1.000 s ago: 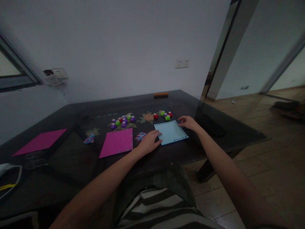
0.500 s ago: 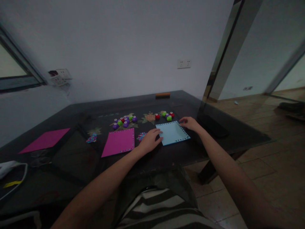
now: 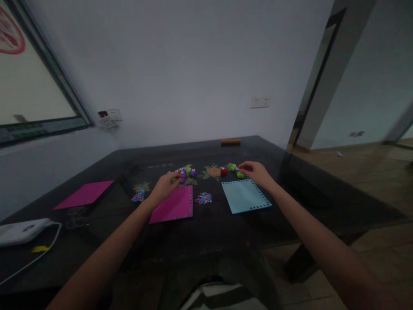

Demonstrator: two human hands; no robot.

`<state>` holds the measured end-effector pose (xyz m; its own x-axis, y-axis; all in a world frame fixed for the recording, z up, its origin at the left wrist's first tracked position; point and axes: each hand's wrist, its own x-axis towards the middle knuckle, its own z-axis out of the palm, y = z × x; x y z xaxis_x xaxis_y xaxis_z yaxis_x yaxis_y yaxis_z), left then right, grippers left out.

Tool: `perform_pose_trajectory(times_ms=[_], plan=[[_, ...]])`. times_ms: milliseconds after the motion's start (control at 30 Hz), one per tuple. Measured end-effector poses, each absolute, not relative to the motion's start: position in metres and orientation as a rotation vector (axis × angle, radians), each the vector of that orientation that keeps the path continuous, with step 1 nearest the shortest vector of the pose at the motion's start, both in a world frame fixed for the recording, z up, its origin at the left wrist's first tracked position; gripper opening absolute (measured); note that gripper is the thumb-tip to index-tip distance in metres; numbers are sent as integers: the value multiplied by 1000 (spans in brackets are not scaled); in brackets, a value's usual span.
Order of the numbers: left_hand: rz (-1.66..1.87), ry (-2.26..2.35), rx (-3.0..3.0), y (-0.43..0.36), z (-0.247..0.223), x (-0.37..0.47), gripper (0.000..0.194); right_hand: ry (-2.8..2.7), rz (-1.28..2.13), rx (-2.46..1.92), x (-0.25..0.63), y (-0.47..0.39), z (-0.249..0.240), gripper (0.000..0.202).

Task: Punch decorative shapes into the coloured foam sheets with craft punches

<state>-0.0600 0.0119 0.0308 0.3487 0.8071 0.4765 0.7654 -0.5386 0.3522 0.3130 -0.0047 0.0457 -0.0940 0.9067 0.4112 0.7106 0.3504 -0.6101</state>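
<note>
Nothing legible from here. Pale row of marks (image 3: pixel 160 165) on black tabletop (image 3: pixel 219 234), far left part: looks like lettering, too faint to read. White device (image 3: pixel 17 236) at table's left: dark marking (image 3: pixel 29 228) on top, blurred. Windowpane (image 3: pixel 32 90), upper left: red round figure (image 3: pixel 9 32), cut off by edge of view; sign or drawing, cannot tell.

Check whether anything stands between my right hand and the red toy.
Yes: a green toy stands in the way, left of the right hand in the picture; the red toy sits farther left.
</note>
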Motion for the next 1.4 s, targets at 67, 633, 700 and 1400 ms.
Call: perform_pose_trajectory(times_ms=[67, 633, 700, 1400], plan=[[958, 1631, 2455, 19, 17, -88, 27, -1901, 324, -1313, 282, -2, 60, 16], [530, 1476, 2536, 21, -7, -127, 53, -2548, 73, -1282, 114, 18, -2, 57], [505, 1480, 2545, 22, -9, -129, 53, -2569, 116, -1271, 114, 19, -3, 56], [496, 1497, 2555, 23, -7, -128, 49, -2487, 194, -1216, 114, 24, -8, 48]])
